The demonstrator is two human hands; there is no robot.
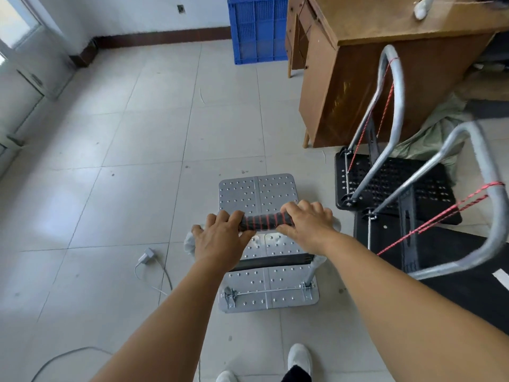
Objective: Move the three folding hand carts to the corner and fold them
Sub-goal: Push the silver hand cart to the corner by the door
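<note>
Across the pale tiled floor [115, 139], a brown wooden desk [358, 86] stands at the upper right with a blue plastic crate [259, 31] against the far wall just left of it. Beside the desk, two black-decked hand carts are parked close together, handles upright: the farther black cart [396, 183] sits next to the desk's leg, and the nearer black cart [451, 257] overlaps it toward the right edge, both with red cord strung along their silver handle tubes. Near the middle of the floor, well apart from the walls, stands the silver cart [257, 194], its studded metal deck lying flat and its handle raised toward the camera. The left hand [220, 235] and the right hand [308, 224] both curl their fingers over the handle's black-and-red grip [263, 222], one at each end; what looks like plastic wrap covers the handle corners. A white charger [146, 256] with its cable lies on the tiles just left of the cart.
</note>
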